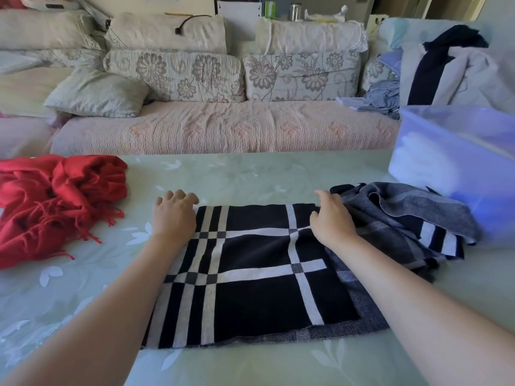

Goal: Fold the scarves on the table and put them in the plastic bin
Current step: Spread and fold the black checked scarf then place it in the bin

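Your black-and-white plaid scarf [250, 296] lies near the middle of the pale green, flower-patterned worktop [250, 174]. Its left part is spread flat, reaching almost to the near edge. Its right part is bunched in grey and dark folds toward the right edge, so you cannot see its full length.

Your hands are apart. Your left hand [174, 218] sits on the scarf's far left corner, knuckles up, with the fingers curled over that corner and gripping it. Your right hand [331, 221] rests on the far edge where the flat part meets the bunched folds. Its fingers are loosely bent and the tips are hidden, so you cannot tell whether it pinches the cloth or only presses on it.

A crumpled red fringed scarf [55, 207] lies at the worktop's left edge, cut off by the frame. The translucent blue-tinted plastic bin [459, 140] stands at the far right corner, also cut off. Something white shows through its wall, too blurred to identify. A floral-cushioned sofa [223, 129] runs behind the far edge.
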The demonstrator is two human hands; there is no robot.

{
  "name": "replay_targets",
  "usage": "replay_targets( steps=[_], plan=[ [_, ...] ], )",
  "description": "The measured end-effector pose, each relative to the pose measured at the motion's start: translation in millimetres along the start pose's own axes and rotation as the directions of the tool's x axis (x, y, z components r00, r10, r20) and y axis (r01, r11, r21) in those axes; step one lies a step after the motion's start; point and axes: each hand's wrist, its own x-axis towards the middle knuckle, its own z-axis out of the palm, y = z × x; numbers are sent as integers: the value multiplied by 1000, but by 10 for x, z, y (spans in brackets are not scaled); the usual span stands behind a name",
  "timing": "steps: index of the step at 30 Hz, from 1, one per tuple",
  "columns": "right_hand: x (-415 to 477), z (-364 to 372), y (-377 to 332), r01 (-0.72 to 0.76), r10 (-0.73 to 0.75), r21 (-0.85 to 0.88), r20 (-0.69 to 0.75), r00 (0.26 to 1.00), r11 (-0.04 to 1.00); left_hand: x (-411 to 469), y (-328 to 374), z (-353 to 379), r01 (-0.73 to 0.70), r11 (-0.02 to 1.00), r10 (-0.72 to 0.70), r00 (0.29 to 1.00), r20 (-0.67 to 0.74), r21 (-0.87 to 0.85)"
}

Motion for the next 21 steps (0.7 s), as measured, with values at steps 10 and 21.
replay_targets(
  steps=[10,21],
  plan=[
    [-700,-504,-182,-51,183,-388,311,933,920,-730,244,-748,-193,944,263,931,253,-269],
    [-1429,-698,-265,-126,193,-197,372,908,972,-1491,149,-1202,-219,933,353,720,597,-287]
  ],
)
